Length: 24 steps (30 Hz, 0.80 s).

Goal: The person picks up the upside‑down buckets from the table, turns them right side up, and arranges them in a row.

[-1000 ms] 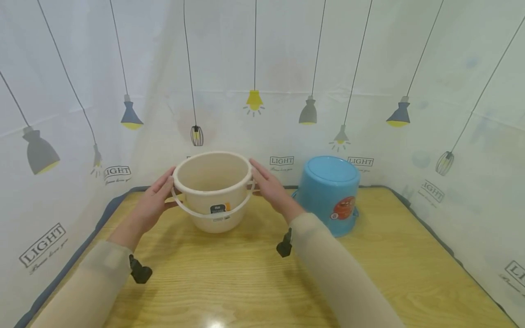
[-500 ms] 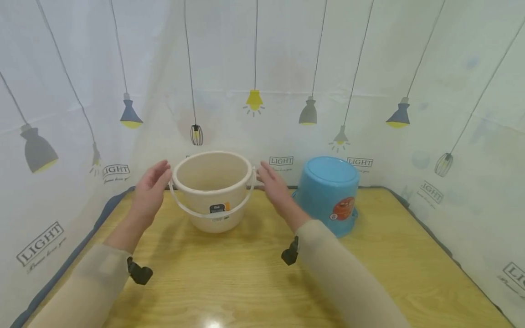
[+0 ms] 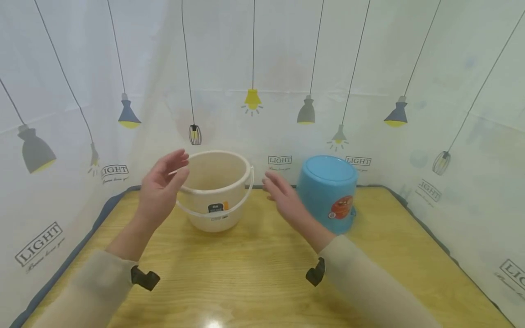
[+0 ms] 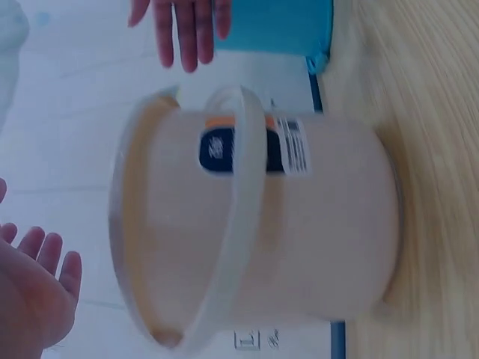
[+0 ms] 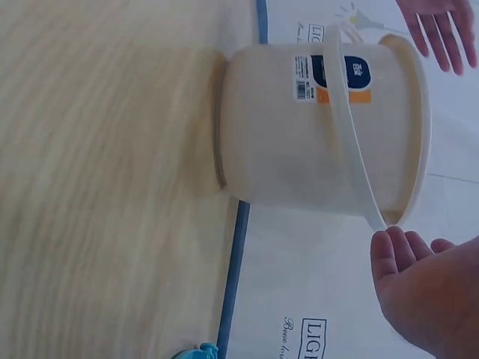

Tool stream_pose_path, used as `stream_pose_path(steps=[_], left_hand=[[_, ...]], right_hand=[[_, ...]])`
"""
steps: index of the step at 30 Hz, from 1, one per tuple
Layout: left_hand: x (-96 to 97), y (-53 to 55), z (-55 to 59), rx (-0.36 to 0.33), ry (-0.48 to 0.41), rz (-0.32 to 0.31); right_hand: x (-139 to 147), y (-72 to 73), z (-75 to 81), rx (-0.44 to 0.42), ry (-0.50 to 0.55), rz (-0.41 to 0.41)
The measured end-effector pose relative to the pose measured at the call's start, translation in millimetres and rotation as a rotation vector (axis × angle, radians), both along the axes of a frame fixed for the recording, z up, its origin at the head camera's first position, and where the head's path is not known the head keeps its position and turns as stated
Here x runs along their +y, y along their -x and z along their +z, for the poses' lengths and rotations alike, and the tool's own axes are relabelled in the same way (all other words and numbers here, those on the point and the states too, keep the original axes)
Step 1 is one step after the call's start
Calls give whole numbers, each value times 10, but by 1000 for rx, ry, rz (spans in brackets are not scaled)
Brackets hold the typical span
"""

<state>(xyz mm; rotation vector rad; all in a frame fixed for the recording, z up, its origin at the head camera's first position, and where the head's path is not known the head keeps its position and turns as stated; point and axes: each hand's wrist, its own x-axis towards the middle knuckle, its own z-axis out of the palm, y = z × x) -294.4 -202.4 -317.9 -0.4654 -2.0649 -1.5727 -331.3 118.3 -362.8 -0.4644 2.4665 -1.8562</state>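
Observation:
A cream bucket stands upright on the wooden table, mouth up, its handle hanging down across the front over a label. My left hand is raised at the bucket's left side and overlaps its rim in the head view, fingers loosely bent and holding nothing. To the bucket's right, my right hand hangs in the air with straight fingers, apart from the handle. Behind that hand, a blue bucket rests upside down, base up, with a red sticker on its side. Both hands also show around the cream bucket in the left wrist view.
The wooden table reaches back to a white curtain printed with hanging lamps, which encloses it at the back and sides. A dark blue band runs along the table's edge. Each wrist wears a small black camera.
Both hands have let go of the cream bucket's sides. The left hand has lifted and come nearer the camera; the right has drawn back to the right. Both buckets stay in place.

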Motion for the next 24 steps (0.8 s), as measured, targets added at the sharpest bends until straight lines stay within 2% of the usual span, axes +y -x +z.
stream_pose_path(steps=[6, 13, 20, 24], left_hand=[[244, -120, 32, -6, 54, -152], [490, -267, 47, -38, 134, -399], [787, -397, -29, 64, 252, -483], [931, -429, -68, 82, 282, -538]], right_hand=[[165, -247, -30, 48, -52, 88], [321, -479, -42, 64, -111, 143], [536, -655, -97, 77, -145, 224], [684, -723, -164, 78, -183, 235]])
